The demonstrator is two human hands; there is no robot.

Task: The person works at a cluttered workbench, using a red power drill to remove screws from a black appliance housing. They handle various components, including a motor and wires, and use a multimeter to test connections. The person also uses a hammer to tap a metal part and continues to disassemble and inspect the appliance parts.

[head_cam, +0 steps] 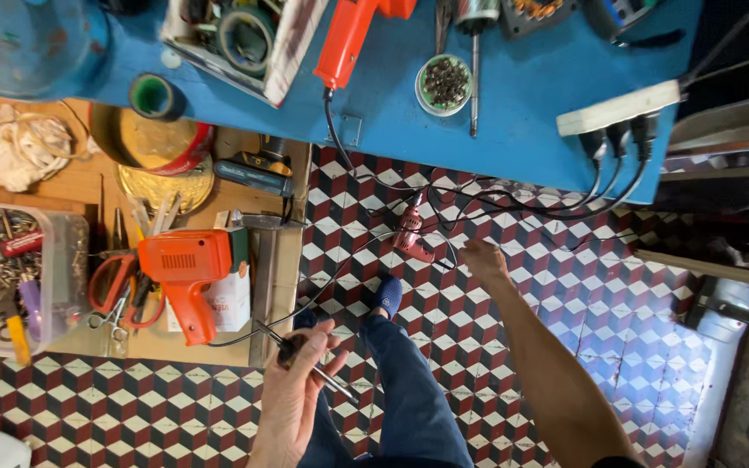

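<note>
Nearest, the left hand (292,394) is closed around a dark-handled screwdriver (309,364), fingers wrapped on the grip so the metal shaft points free toward the floor. The right hand (483,258) stretches down toward a small red drill (411,232) lying on the patterned floor (565,286); whether its fingers are spread or together I cannot tell. The drill's cable runs up toward the power strip (621,108) at the edge of the blue tabletop (522,130), so it lies within cord reach. An orange heat gun (182,273) rests on the low wooden shelf (71,186) to the left.

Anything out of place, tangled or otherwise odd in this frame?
Yes: a small red power tool lies on the tiled floor amid tangled black cords, beside the right hand. The left hand holds a screwdriver.
</note>
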